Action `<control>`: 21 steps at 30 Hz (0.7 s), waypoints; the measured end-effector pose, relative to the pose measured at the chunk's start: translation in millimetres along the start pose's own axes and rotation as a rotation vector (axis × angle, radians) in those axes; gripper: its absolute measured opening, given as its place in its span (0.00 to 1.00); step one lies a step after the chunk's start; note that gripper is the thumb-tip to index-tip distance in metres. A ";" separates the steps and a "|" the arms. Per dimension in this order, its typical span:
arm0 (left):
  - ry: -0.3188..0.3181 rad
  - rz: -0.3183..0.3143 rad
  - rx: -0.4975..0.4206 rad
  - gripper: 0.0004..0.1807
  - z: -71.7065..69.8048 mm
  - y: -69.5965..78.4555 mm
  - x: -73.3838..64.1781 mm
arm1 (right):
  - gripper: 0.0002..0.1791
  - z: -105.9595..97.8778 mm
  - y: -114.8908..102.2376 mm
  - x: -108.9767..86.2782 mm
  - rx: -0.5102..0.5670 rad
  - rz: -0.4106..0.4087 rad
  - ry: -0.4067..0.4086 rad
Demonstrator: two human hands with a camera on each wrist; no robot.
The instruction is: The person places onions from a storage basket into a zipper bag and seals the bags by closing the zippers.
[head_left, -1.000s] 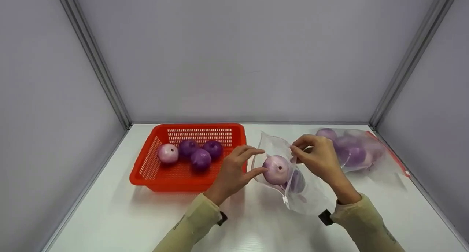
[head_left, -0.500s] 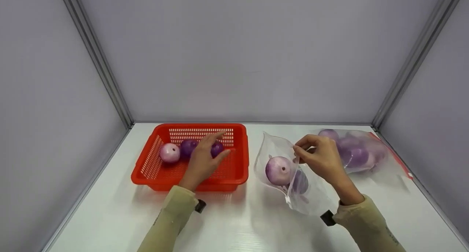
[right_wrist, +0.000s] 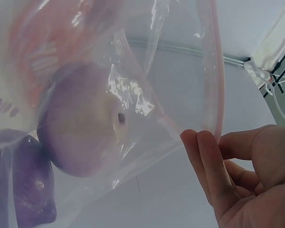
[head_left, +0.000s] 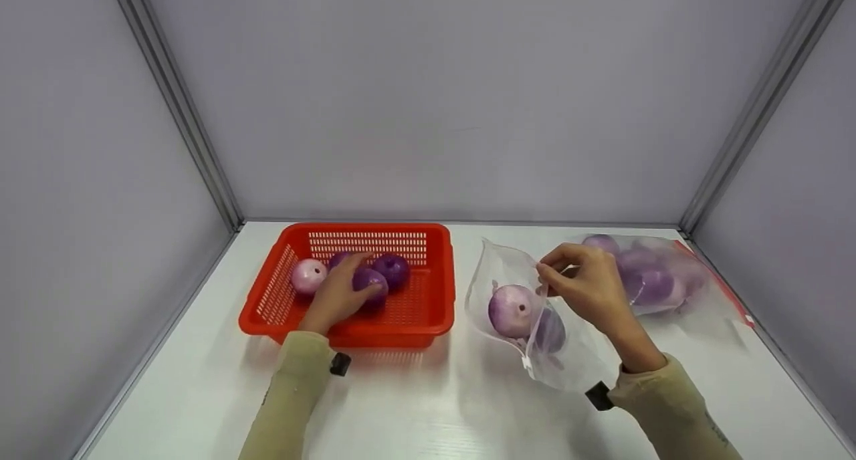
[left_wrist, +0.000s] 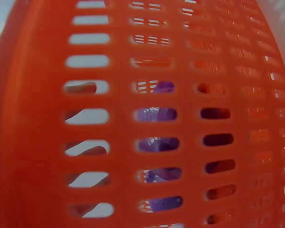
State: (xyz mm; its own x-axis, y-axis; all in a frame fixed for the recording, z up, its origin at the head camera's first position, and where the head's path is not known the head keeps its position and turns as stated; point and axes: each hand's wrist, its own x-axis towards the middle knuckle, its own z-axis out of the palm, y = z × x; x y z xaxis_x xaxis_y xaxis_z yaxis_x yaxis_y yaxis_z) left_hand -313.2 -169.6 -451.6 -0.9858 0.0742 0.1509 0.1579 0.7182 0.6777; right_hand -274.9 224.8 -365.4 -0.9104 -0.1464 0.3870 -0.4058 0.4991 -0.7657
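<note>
In the head view, my left hand [head_left: 338, 293] reaches into the red basket [head_left: 428, 329], fingers and thumb spread about a glossy, onion-like purple ball [head_left: 374, 281]. Beside it lie a pale pink-purple ball [head_left: 308, 277] and a darker ball [head_left: 392, 271]; another dark ball is partly hidden by the hand. My right hand [head_left: 588, 283] pinches the rim of a clear zip bag [head_left: 505, 259], keeping its mouth apart. Inside the bag are a pale purple ball [head_left: 511, 311] with a dark spot and a darker ball [head_left: 550, 331]. The right wrist view shows the fingertips [right_wrist: 206, 140] pinching the bag's edge.
Behind my right hand, another clear bag [head_left: 712, 306] with a red zip strip lies on the white table [head_left: 428, 406], holding several purple balls. Grey panels stand at the back and sides. The basket's slotted wall [left_wrist: 118, 133] fills the left wrist view.
My left hand has moved left from the bag's mouth into the basket and lowered to the purple balls. My right hand keeps pinching the bag rim in nearly the same place.
</note>
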 end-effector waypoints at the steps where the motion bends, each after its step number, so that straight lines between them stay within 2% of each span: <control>1: -0.011 -0.003 0.005 0.37 0.1 -1.7 0.0 | 0.04 -0.1 0.5 -0.2 -0.004 0.002 -0.001; 5: -0.064 -0.032 0.028 0.37 0.7 -5.3 -1.3 | 0.04 -1.0 1.2 -1.1 -0.022 0.002 -0.007; 11: -0.160 -0.083 0.110 0.37 3.8 -6.1 -1.3 | 0.05 -2.2 2.1 -0.8 -0.035 -0.010 -0.008; 16: -0.175 -0.091 0.171 0.34 6.5 -7.5 -0.4 | 0.05 -2.1 2.9 -1.0 -0.019 0.011 -0.008; 21: -0.176 -0.104 0.175 0.34 9.1 -8.9 -1.6 | 0.05 -1.0 3.5 -0.7 -0.020 0.017 -0.013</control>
State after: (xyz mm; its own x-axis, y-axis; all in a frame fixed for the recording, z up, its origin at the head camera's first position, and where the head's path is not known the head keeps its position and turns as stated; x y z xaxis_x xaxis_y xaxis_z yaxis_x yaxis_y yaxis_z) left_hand -313.5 -169.8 -464.5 -0.9934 0.1024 -0.0511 0.0581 0.8358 0.5460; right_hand -275.6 227.5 -367.9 -0.9182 -0.1489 0.3670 -0.3886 0.5186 -0.7616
